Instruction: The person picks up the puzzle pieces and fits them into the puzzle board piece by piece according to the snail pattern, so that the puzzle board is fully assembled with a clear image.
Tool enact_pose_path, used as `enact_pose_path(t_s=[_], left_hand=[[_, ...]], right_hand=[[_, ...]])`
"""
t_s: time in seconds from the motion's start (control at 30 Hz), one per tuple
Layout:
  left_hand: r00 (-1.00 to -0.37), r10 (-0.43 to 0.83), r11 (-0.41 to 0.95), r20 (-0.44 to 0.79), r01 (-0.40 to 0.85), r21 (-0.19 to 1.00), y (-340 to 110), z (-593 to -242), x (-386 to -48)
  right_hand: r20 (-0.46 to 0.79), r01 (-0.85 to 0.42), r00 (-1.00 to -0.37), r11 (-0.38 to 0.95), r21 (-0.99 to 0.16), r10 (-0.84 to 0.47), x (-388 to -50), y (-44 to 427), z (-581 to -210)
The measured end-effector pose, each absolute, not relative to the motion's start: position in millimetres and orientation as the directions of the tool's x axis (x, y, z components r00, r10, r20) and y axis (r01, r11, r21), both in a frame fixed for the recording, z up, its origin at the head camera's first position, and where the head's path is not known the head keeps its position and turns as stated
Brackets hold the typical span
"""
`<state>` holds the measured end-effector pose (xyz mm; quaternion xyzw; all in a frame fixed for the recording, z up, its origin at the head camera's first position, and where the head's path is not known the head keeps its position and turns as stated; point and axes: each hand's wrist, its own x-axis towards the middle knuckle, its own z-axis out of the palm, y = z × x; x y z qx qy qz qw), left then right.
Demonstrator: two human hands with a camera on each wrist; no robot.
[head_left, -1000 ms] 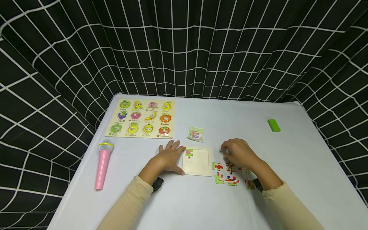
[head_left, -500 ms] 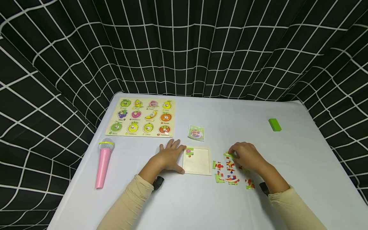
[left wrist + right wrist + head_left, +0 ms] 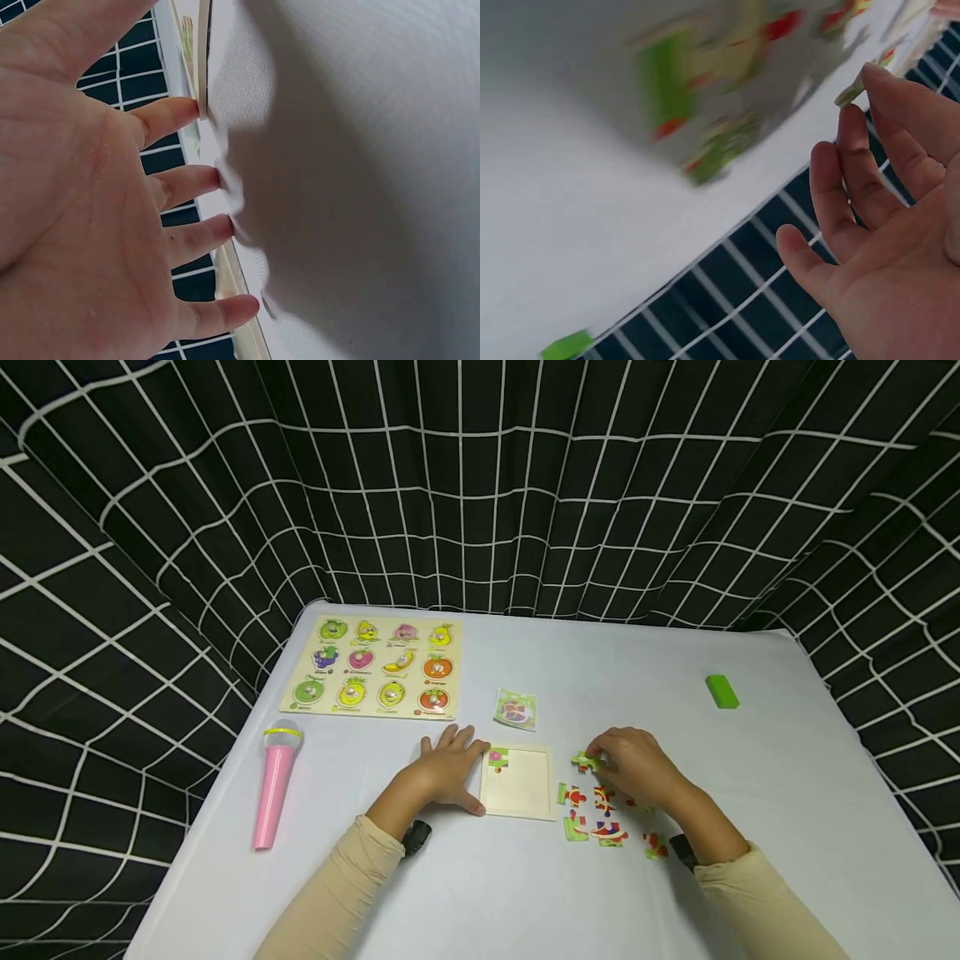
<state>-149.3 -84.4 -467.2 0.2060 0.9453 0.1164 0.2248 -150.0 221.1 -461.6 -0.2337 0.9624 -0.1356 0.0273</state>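
My left hand (image 3: 448,774) spreads its fingers against the left edge of a square wooden puzzle tray (image 3: 553,785). In the left wrist view the index fingertip touches the tray's side (image 3: 202,60). One green puzzle piece with a pink flower (image 3: 498,757) lies in the tray's upper left corner. To the right of the tray, my right hand (image 3: 636,766) pinches another green jigsaw piece (image 3: 583,762) between thumb and fingers, seen edge-on as a thin piece (image 3: 850,93) in the right wrist view. Several loose pieces (image 3: 609,833) lie below that hand, some partly hidden by it.
A small picture card (image 3: 516,710) lies behind the tray. Further left are a fruit peg board (image 3: 375,668) and a pink toy microphone (image 3: 275,785). A green block (image 3: 722,692) sits at the back right. Dark gridded curtain (image 3: 495,485) surrounds the white table.
My right hand first drew back to the right, then shifted slightly left with the green jigsaw piece, which now shows more clearly. My left hand keeps its place at the tray.
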Motion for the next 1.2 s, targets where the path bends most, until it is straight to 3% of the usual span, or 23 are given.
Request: enact_pose_path(t_s=[0.37, 0.83, 1.07, 1.2], left_hand=[[-0.816, 0.439, 0.891, -0.377, 0.341, 0.3, -83, -467, -149], [-0.811, 0.438, 0.891, -0.387, 0.336, 0.304, -85, -467, -149], [-0.812, 0.435, 0.893, -0.39, 0.334, 0.3, -85, -466, -151], [-0.81, 0.435, 0.893, -0.393, 0.333, 0.302, -85, -467, -150]], right_hand=[[0.068, -0.601, -0.792, 0.755, -0.26, -0.607, -159, 159, -464], [0.073, -0.617, -0.784, 0.759, -0.21, -0.617, -160, 135, -473], [0.054, -0.593, -0.805, 0.795, -0.126, -0.591, -158, 130, -471], [0.046, -0.582, -0.812, 0.801, -0.139, -0.582, -156, 128, -470]])
